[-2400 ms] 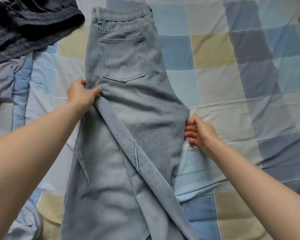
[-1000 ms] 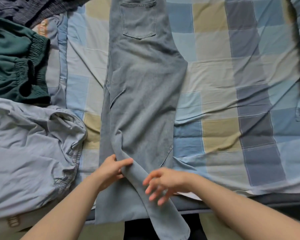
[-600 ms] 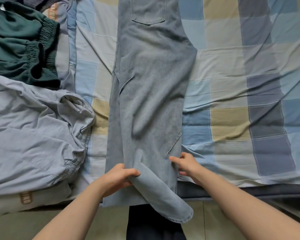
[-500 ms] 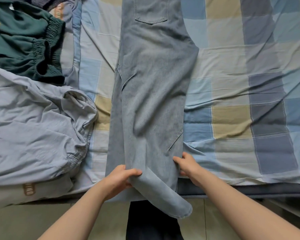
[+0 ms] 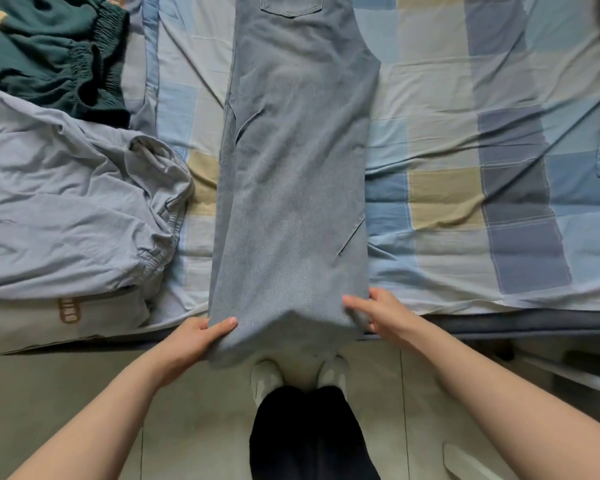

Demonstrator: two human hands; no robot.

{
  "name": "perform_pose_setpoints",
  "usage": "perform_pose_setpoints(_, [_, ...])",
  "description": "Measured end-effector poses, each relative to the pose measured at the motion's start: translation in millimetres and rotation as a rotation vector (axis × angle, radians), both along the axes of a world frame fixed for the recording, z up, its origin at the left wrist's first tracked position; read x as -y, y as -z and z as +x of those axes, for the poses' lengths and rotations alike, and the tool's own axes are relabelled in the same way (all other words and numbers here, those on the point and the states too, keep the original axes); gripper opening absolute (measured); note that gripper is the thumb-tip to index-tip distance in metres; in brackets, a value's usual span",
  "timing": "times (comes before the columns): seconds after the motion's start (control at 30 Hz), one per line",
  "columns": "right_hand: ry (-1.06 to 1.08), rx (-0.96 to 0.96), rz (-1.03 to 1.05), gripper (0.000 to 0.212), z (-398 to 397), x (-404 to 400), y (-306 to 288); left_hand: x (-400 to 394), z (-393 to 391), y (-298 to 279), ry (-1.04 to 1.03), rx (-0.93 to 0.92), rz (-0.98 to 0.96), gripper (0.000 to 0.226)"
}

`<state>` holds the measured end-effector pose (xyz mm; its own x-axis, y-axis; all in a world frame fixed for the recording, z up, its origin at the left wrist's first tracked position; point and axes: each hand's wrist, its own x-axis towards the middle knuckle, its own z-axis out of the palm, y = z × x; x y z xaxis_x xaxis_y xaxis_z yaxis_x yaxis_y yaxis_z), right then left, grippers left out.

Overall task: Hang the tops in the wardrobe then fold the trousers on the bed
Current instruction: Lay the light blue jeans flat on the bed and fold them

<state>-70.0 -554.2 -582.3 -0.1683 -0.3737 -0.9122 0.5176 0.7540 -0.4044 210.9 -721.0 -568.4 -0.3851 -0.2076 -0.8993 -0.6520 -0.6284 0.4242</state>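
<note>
Light blue jeans (image 5: 291, 188) lie lengthwise down the middle of the checked bed (image 5: 465, 133), folded leg over leg, back pocket at the top edge of the view. The hem end hangs just over the bed's near edge. My left hand (image 5: 198, 337) pinches the left corner of the hem, thumb on top. At the right corner my right hand (image 5: 374, 311) grips the hem, thumb on the denim and fingers tucked under.
Pale grey-blue trousers (image 5: 70, 209) lie crumpled on the bed at the left, with dark green trousers (image 5: 49, 53) behind them. My feet (image 5: 298, 379) stand on the tiled floor right at the bed's edge.
The skewed lower leg that hung over the bed's edge now lies straight on the other leg. Both hands have gone from mid-jeans down to the hem corners, and my view has tilted down.
</note>
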Motion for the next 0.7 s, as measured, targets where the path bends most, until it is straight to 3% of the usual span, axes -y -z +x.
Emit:
perform_pose_setpoints(0.1, [-0.129,0.010,-0.013,0.026,8,-18,-1,2,12,-4,0.023,-0.022,0.028,0.067])
perform_pose_setpoints(0.27, [0.095,0.071,-0.080,0.024,23,-42,-1,6,24,-16,0.073,-0.105,0.063,0.077])
perform_pose_setpoints(0.37, [-0.025,-0.036,-0.032,0.017,34,-47,-1,5,31,-2,0.125,-0.005,-0.066,0.052])
perform_pose_setpoints(0.43, [-0.164,-0.166,0.002,0.023,41,-45,7,4,35,17,0.185,0.074,-0.204,0.039])
perform_pose_setpoints(0.5, [-0.298,-0.314,0.025,0.027,45,-39,14,1,40,36,0.309,0.121,-0.334,0.039])
perform_pose_setpoints(0.57, [-0.403,-0.409,0.023,0.019,48,-35,17,-1,42,46,0.382,0.164,-0.394,0.038])
perform_pose_setpoints(0.63, [-0.394,-0.358,-0.001,0.009,50,-39,16,-4,43,46,0.307,0.167,-0.326,0.034])
perform_pose_setpoints(0.7, [-0.423,-0.330,0.049,0.016,50,-45,17,-7,41,40,0.258,0.157,-0.236,0.028])
